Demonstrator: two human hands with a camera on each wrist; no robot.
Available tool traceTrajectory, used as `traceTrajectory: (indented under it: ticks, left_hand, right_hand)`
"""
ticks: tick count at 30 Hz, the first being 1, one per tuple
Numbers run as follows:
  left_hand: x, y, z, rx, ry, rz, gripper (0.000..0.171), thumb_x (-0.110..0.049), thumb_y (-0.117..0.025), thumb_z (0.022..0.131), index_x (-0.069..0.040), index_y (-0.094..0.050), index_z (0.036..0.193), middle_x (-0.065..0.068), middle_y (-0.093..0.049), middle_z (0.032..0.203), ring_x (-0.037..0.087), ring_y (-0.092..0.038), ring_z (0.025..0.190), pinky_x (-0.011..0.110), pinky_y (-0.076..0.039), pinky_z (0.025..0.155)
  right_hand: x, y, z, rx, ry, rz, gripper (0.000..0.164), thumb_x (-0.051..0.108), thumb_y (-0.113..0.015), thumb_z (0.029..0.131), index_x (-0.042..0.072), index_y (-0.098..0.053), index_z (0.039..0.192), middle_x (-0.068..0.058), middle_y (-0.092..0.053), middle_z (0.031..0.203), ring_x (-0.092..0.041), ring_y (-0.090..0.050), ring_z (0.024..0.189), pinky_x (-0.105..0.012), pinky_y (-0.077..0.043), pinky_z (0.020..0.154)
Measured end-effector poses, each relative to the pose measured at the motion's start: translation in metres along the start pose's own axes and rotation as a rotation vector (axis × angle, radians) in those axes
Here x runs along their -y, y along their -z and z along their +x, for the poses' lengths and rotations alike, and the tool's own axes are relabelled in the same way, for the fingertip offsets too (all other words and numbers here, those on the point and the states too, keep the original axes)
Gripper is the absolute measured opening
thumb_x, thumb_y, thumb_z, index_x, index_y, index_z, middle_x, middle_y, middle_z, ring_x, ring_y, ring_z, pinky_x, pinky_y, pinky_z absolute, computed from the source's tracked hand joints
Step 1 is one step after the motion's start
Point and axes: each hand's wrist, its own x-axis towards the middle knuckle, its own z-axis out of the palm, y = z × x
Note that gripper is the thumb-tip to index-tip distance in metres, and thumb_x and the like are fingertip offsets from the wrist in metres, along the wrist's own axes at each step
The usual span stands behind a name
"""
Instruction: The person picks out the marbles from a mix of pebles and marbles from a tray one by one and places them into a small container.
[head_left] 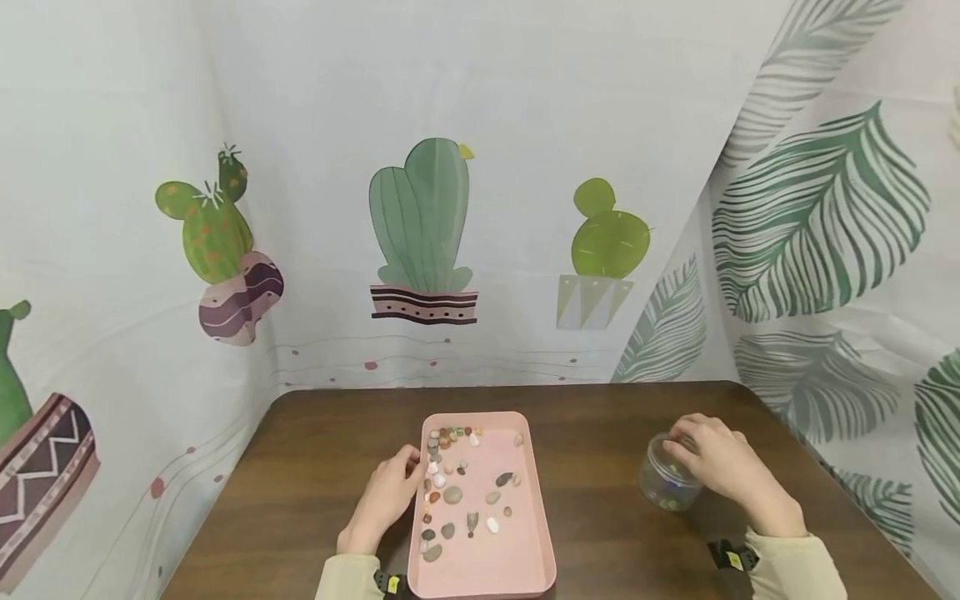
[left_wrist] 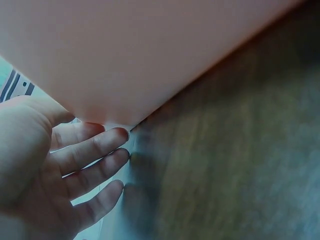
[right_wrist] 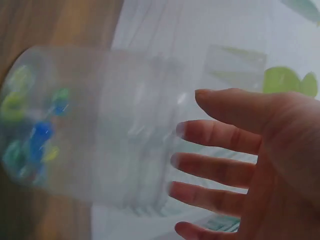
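A pink rectangular tray (head_left: 517, 492) lies on the table with several small stones and pebbles in it, mostly along its left side. Beside the tray's left wall is my left hand (head_left: 390, 492); in the left wrist view its loosely extended fingers (left_wrist: 95, 150) are by the tray's edge, and the thumb tip is hidden. To the right stands a clear plastic jar (head_left: 667, 479) with several coloured glass marbles (right_wrist: 40, 137) at its bottom. My right hand (head_left: 720, 458) is at the jar's rim, its fingers spread and nothing visible between them.
Both things stand on a dark brown wooden table (head_left: 600, 533). A hanging cloth (head_left: 517, 100) printed with cacti and leaves surrounds the back and sides of the table. Bare wood separates the tray from the jar.
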Motion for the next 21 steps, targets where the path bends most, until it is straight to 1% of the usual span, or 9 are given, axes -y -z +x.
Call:
traceTrajectory:
  ticks: [3, 6, 9, 11, 13, 17, 19, 21]
  left_hand:
    - [0.001, 0.002, 0.000, -0.010, -0.001, 0.003, 0.012, -0.027, -0.052, 0.088, -0.016, -0.055, 0.092, -0.007, -0.057, 0.076, 0.007, -0.051, 0.064, 0.030, -0.041, 0.061]
    - [0.001, 0.002, 0.001, -0.012, 0.000, 0.003, 0.012, -0.028, -0.052, 0.088, -0.017, -0.055, 0.092, -0.008, -0.056, 0.075, 0.006, -0.051, 0.064, 0.030, -0.041, 0.061]
    - [0.001, 0.003, 0.002, -0.002, 0.004, 0.002, 0.012, -0.029, -0.051, 0.088, -0.018, -0.055, 0.092, -0.008, -0.056, 0.075, 0.006, -0.051, 0.063, 0.030, -0.041, 0.061]
    - [0.001, 0.003, 0.002, 0.006, 0.010, 0.009, 0.012, -0.029, -0.051, 0.089, -0.017, -0.055, 0.092, -0.008, -0.056, 0.075, 0.006, -0.051, 0.063, 0.030, -0.041, 0.061]
    - [0.001, 0.002, 0.002, 0.015, 0.016, 0.009, 0.013, -0.029, -0.051, 0.089, -0.017, -0.055, 0.092, -0.008, -0.056, 0.075, 0.007, -0.051, 0.063, 0.030, -0.041, 0.061]
    - [0.002, 0.001, 0.002, 0.016, 0.014, 0.009, 0.014, -0.030, -0.051, 0.089, -0.018, -0.055, 0.093, -0.008, -0.056, 0.076, 0.007, -0.051, 0.064, 0.031, -0.041, 0.062]
    - [0.003, 0.002, 0.002, 0.014, 0.009, 0.011, 0.013, -0.030, -0.051, 0.089, -0.018, -0.055, 0.093, -0.008, -0.056, 0.077, 0.007, -0.051, 0.065, 0.031, -0.041, 0.062]
    - [0.003, 0.003, 0.003, 0.010, 0.009, 0.014, 0.013, -0.029, -0.051, 0.088, -0.018, -0.055, 0.093, -0.007, -0.056, 0.077, 0.007, -0.051, 0.065, 0.031, -0.041, 0.062]
  right_hand:
    - [0.020, 0.003, 0.010, -0.056, 0.089, 0.006, 0.008, 0.026, -0.064, 0.078, 0.019, -0.062, 0.083, -0.005, -0.058, 0.099, -0.028, -0.053, 0.090, -0.050, -0.039, 0.061]
    - [0.045, 0.001, 0.022, -0.096, 0.187, 0.013, 0.012, 0.028, -0.064, 0.078, 0.019, -0.062, 0.084, -0.004, -0.058, 0.099, -0.025, -0.053, 0.091, -0.047, -0.040, 0.066]
    - [0.071, -0.006, 0.036, -0.100, 0.279, 0.026, 0.015, 0.033, -0.063, 0.079, 0.019, -0.062, 0.085, -0.001, -0.058, 0.099, -0.021, -0.052, 0.092, -0.043, -0.041, 0.070]
    - [0.089, -0.012, 0.046, -0.085, 0.331, 0.036, 0.016, 0.035, -0.062, 0.079, 0.020, -0.062, 0.085, 0.002, -0.057, 0.098, -0.018, -0.052, 0.092, -0.040, -0.041, 0.072]
    - [0.106, -0.017, 0.056, -0.068, 0.379, 0.026, 0.015, 0.035, -0.062, 0.079, 0.020, -0.062, 0.085, 0.003, -0.056, 0.097, -0.017, -0.051, 0.091, -0.039, -0.041, 0.071]
    - [0.141, -0.027, 0.074, -0.022, 0.465, -0.038, 0.016, 0.035, -0.061, 0.079, 0.022, -0.062, 0.087, 0.005, -0.056, 0.096, -0.015, -0.051, 0.089, -0.037, -0.039, 0.068]
    - [0.157, -0.031, 0.082, 0.020, 0.501, -0.062, 0.016, 0.035, -0.061, 0.080, 0.023, -0.062, 0.089, 0.006, -0.056, 0.097, -0.015, -0.051, 0.088, -0.036, -0.038, 0.067]
    - [0.172, -0.035, 0.091, 0.079, 0.523, -0.054, 0.017, 0.035, -0.059, 0.081, 0.022, -0.062, 0.092, 0.006, -0.056, 0.096, -0.014, -0.051, 0.087, -0.035, -0.039, 0.067]
